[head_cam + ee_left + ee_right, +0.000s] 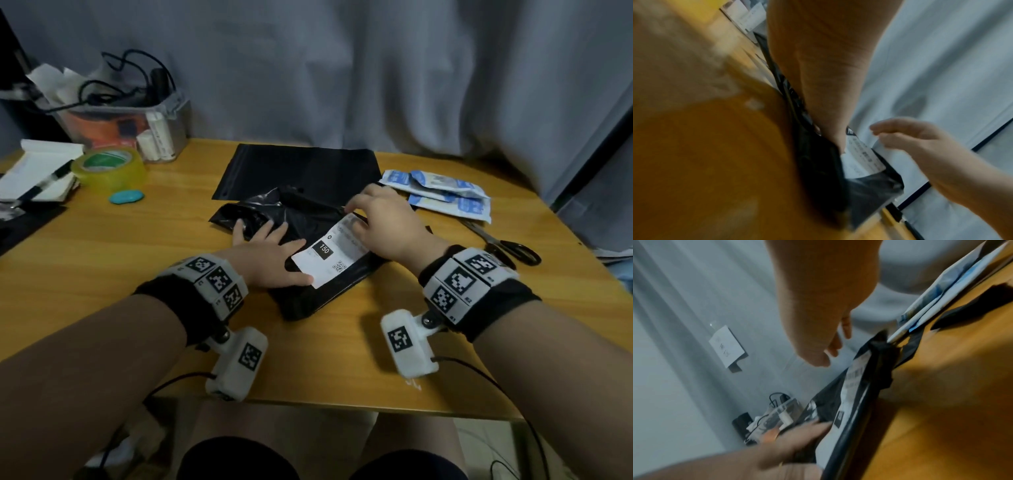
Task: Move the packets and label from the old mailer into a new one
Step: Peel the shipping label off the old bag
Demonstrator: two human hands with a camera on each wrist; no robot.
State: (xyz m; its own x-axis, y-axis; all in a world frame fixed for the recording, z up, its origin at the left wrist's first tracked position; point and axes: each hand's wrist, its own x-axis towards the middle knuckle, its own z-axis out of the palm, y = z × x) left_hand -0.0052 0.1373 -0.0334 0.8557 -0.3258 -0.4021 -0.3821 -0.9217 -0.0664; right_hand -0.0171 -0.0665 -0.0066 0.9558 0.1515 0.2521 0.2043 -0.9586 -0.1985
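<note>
Dim, even indoor light across the head view, with soft shadows under the forearms on the counter [394,359]. Faint sheen on the crumpled black mailer [301,212]. Bowed lines toward the wide-angle edges. Heavy motion blur and soft focus in both wrist views; print on the label [861,155] smeared, unreadable. Muted, slightly grainy colour throughout.

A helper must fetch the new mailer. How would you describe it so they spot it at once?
On the wooden table, look toward the grey curtain. The new mailer lies flat behind the old mailer: smooth and unlabelled, while the old one is crumpled with a white label.
</note>
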